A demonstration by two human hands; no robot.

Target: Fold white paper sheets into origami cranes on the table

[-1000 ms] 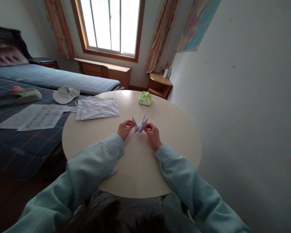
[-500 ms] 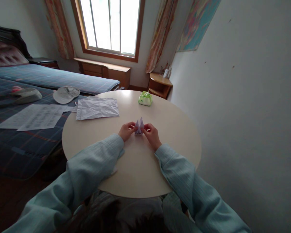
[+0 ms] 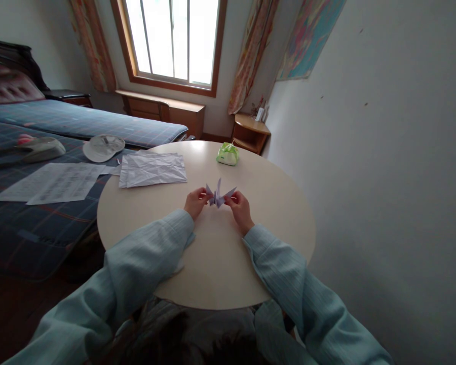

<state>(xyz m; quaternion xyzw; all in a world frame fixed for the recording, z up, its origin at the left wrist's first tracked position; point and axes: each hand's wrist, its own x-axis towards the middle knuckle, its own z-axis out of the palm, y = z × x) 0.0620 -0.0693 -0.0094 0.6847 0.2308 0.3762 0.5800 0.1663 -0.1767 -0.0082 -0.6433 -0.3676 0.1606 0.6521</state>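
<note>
A small pale-purple origami crane [image 3: 218,198] is held between my two hands, over the middle of the round cream table [image 3: 213,258]. Its wings are spread out to the sides, and a thin point stands upright between them. My left hand [image 3: 196,203] pinches the left wing in its fingertips. On the other side, my right hand [image 3: 240,209] grips the right wing between thumb and fingers. The fingertips partly cover the lower wing edges.
Crumpled white paper sheets [image 3: 153,170] lie at the table's left back edge. A green-and-white tissue pack [image 3: 227,154] sits at the back. Left of the table, a bed [image 3: 53,243] bears printed sheets [image 3: 57,183] and a white cap [image 3: 104,148]. A wall [image 3: 383,177] rises on the right.
The crane's wings have opened outward from nearly upright to spread sideways, and its middle point now shows between them. Both hands have kept their pinch and shifted only slightly.
</note>
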